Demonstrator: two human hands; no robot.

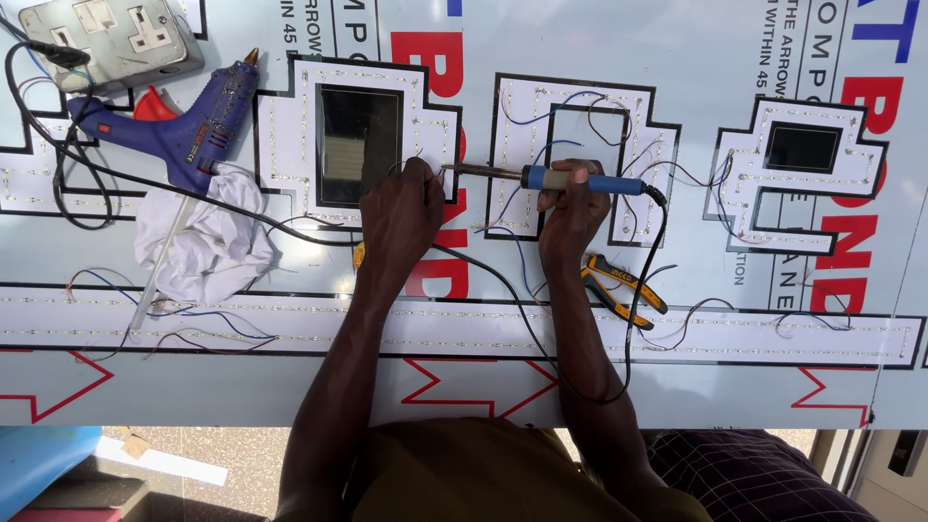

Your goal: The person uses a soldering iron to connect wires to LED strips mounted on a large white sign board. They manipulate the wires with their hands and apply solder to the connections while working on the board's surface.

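The wide white printed sign panel covers my desk, with white letter-shaped cutouts lined with tiny lights lying on it. My right hand is clenched around the blue-handled soldering iron, whose metal tip points left, almost touching my left hand. That left hand pinches a thin wire at the cutout's edge. Orange-and-black pliers lie just beside my right wrist.
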